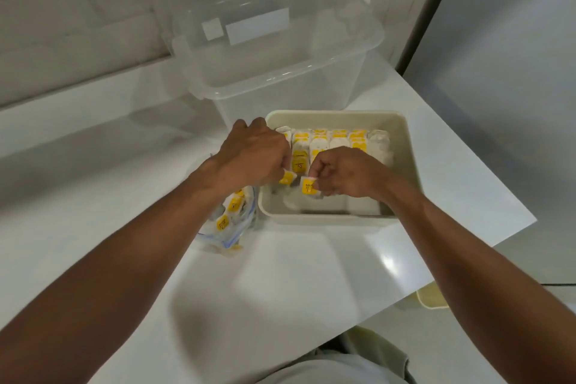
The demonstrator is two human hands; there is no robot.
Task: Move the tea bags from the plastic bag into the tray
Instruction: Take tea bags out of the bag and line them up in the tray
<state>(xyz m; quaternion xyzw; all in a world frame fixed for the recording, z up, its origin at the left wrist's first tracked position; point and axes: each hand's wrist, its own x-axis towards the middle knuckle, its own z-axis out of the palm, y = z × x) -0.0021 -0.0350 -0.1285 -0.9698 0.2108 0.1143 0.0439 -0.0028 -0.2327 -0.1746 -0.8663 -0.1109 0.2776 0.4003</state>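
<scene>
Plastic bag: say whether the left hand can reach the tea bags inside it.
Probably yes: the plastic bag lies right by the left hand, nothing between, though that hand pinches a tea bag now.

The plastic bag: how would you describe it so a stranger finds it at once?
A cream tray sits on the white counter. Beside its left side, below the left hand, lies the plastic bag. It alone is crumpled and see-through, with blue edging and yellow-tagged tea bags inside.

clear storage bin (274,50), white counter (436,196), yellow bin (431,298)
</scene>
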